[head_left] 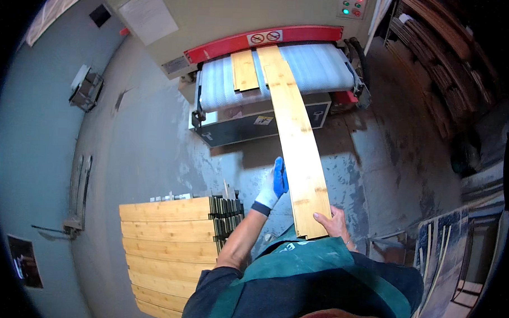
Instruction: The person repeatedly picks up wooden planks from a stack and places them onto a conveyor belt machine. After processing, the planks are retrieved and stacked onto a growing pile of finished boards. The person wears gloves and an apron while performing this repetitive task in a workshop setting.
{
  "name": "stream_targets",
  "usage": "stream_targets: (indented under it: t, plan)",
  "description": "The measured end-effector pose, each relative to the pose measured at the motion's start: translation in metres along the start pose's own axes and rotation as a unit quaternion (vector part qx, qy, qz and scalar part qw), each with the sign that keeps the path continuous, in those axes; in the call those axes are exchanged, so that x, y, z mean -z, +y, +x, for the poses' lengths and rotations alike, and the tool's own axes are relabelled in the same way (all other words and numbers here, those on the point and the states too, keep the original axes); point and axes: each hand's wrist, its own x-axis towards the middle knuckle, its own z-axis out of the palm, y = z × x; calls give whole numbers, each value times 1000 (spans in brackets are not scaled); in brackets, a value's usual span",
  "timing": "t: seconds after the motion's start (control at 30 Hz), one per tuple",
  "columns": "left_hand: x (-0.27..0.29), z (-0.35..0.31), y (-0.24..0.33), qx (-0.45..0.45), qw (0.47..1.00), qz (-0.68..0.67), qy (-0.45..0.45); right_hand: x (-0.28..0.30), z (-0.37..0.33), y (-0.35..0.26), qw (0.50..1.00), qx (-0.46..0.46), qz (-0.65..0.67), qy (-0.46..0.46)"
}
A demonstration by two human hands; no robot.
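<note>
A long light-brown wooden floor plank [300, 138] slopes from the machine's conveyor down to my waist. My left hand [273, 185], in a white and blue glove, holds its left edge about two thirds of the way down, with some fingers hidden beneath the wood. At the near end, my bare right hand [334, 224] grips the right edge, thumb on top. The far end rests on the ribbed whitish conveyor belt [319, 66], under the red bar [303, 34]. A second plank [244, 72] lies partly inside the machine, left of mine and apart from it.
A stack of similar planks [170, 234] stands at my lower left. The machine's panel [352, 4] has lit buttons. Dark curved boards [432, 53] are piled at the far right, and thin strips [433, 260] lie at the near right. A pallet jack [79, 203] stands by the left wall.
</note>
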Motion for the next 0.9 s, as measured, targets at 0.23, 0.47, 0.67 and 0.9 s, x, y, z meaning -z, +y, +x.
stream_targets:
  t: [0.23, 0.47, 0.67, 0.9]
  plan:
    - [-39, -58, -26, 108, 990, -3, 90, 13, 23, 27, 993, -55, 98, -33]
    - [-69, -110, -21, 34, 986, 164, 22, 9, 64, 27, 965, -89, 219, -112]
    - [-67, -86, 1, 7, 931, 358, 74, 14, 103, 23, 983, -17, 139, -122]
    - [-35, -69, -4, -21, 802, 592, 81, 81, 117, 6, 981, -18, 183, -65]
